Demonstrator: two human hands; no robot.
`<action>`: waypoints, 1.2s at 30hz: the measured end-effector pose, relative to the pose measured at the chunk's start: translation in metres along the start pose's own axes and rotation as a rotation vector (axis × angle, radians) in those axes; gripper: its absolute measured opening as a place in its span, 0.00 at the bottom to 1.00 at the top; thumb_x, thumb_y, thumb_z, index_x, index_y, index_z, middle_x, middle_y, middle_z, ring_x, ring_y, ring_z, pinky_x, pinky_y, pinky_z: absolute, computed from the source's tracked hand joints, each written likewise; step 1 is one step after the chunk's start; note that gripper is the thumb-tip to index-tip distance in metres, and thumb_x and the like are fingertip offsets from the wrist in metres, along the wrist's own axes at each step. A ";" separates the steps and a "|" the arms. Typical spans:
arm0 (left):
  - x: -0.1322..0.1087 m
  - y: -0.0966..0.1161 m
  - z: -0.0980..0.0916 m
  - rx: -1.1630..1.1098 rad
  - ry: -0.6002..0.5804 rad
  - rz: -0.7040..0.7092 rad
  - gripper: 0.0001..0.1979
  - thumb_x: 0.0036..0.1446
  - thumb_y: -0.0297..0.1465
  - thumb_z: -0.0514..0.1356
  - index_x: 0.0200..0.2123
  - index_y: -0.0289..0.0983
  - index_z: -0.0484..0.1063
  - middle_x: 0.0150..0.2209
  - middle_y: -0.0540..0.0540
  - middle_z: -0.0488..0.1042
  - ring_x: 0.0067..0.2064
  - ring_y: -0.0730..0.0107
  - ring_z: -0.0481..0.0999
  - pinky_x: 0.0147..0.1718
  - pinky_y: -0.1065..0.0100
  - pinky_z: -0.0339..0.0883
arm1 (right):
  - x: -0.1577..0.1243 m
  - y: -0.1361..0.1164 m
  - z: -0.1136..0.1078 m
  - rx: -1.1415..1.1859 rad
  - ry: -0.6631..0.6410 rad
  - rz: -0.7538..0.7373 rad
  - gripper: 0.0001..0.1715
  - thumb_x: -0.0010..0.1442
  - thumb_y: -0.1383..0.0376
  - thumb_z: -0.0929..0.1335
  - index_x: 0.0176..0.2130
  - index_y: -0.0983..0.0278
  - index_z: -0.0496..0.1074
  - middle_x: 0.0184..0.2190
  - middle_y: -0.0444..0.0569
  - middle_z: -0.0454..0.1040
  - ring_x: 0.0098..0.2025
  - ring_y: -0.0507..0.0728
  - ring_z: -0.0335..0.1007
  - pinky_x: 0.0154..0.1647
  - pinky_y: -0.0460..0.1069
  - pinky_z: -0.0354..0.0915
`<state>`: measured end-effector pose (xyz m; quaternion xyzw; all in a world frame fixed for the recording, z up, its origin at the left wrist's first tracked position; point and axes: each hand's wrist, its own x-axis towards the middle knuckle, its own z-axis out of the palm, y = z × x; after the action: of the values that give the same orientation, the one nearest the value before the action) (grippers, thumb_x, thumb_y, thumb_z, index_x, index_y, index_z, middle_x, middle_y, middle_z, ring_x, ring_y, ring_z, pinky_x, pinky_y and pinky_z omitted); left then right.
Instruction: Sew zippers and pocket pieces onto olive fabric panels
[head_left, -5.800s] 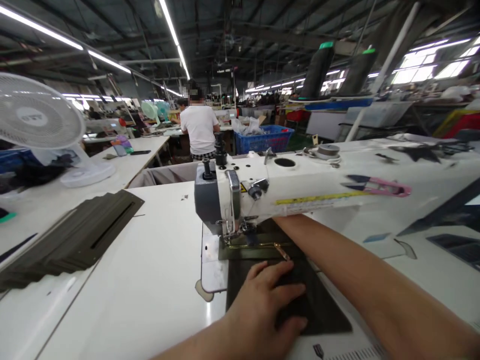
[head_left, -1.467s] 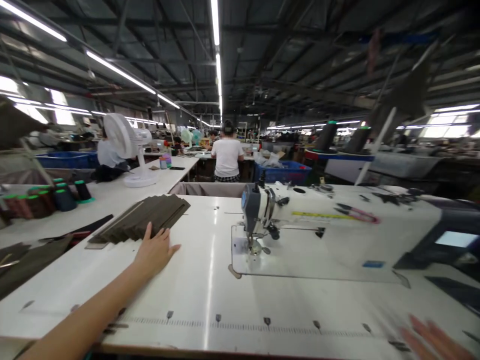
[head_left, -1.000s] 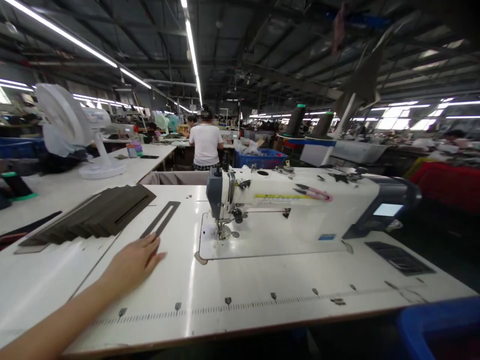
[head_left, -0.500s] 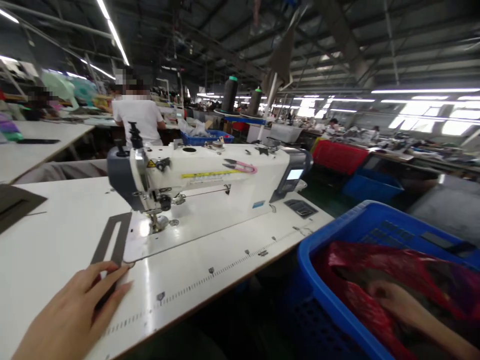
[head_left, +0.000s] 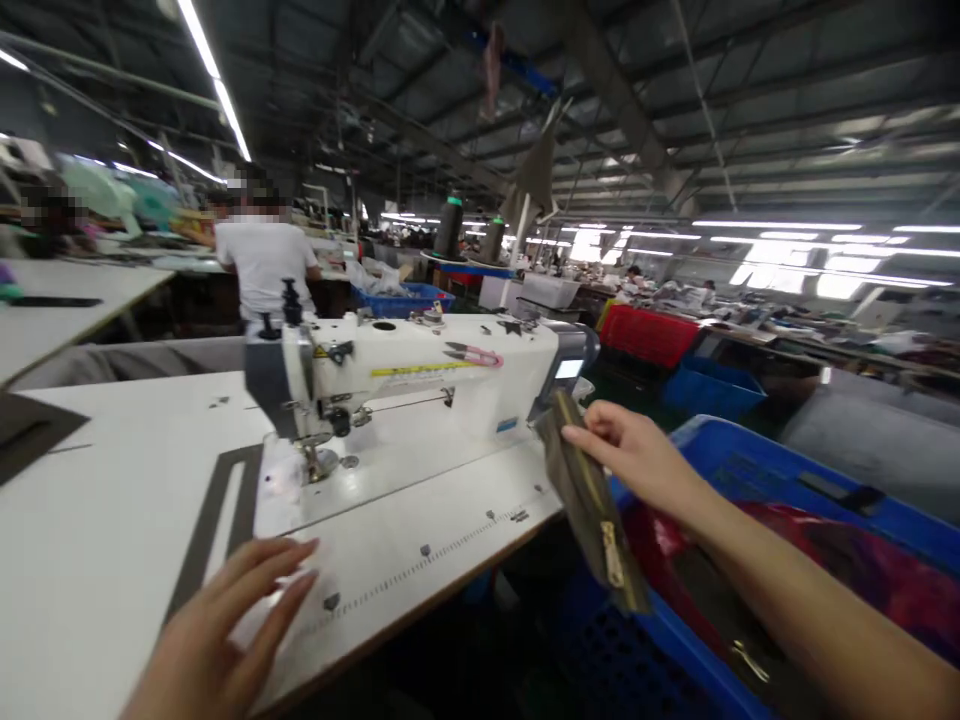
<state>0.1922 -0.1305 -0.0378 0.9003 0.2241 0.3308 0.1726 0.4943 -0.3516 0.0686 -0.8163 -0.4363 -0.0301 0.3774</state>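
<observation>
My right hand [head_left: 637,455] pinches one end of an olive zipper strip [head_left: 585,490], raised above the near edge of the sewing table; a gold zipper pull hangs toward its lower end. Over the table at lower left, my left hand [head_left: 232,620] has its fingers apart and holds nothing. Just beyond it lies a dark fabric piece with a long slot [head_left: 244,505], beside the needle area of a white sewing machine [head_left: 427,400]. A blue basket [head_left: 690,650] to the right contains red plastic [head_left: 795,530] and another olive zipper piece, partly hidden by my right forearm.
Pink-handled thread snips [head_left: 476,355] rest on the machine arm. More dark fabric [head_left: 37,430] lies at the table's left. Thread cones [head_left: 450,228] stand behind the machine. A person in a white shirt [head_left: 266,260] is farther back.
My right hand has come up out of the blue basket, bringing an olive zipper strip over the table edge. My left hand has lifted off the slotted fabric and opened.
</observation>
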 end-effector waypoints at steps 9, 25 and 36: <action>0.026 0.039 0.042 -0.957 -0.297 -0.758 0.12 0.52 0.36 0.58 0.29 0.31 0.69 0.23 0.47 0.71 0.24 0.72 0.74 0.23 0.73 0.70 | -0.030 -0.079 0.198 0.647 -0.391 -0.002 0.19 0.55 0.51 0.62 0.23 0.62 0.58 0.18 0.39 0.58 0.22 0.50 0.56 0.23 0.45 0.56; 0.030 0.023 0.018 -0.711 -0.494 -0.752 0.08 0.47 0.23 0.49 0.27 0.34 0.67 0.21 0.50 0.72 0.24 0.70 0.74 0.18 0.74 0.67 | -0.016 -0.032 0.173 -0.088 -0.275 -0.098 0.07 0.56 0.63 0.61 0.26 0.60 0.60 0.25 0.46 0.69 0.30 0.57 0.66 0.32 0.50 0.59; 0.029 0.010 -0.005 0.033 -0.307 -0.370 0.16 0.57 0.35 0.51 0.46 0.34 0.65 0.47 0.36 0.70 0.50 0.52 0.68 0.48 0.52 0.60 | -0.005 -0.017 0.173 -0.017 -0.244 0.049 0.04 0.57 0.62 0.60 0.34 0.61 0.60 0.23 0.45 0.72 0.28 0.57 0.69 0.32 0.50 0.60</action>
<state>0.2110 -0.1232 -0.0146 0.8864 0.3616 0.1490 0.2476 0.4307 -0.2384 -0.0465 -0.8276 -0.4585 0.0749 0.3150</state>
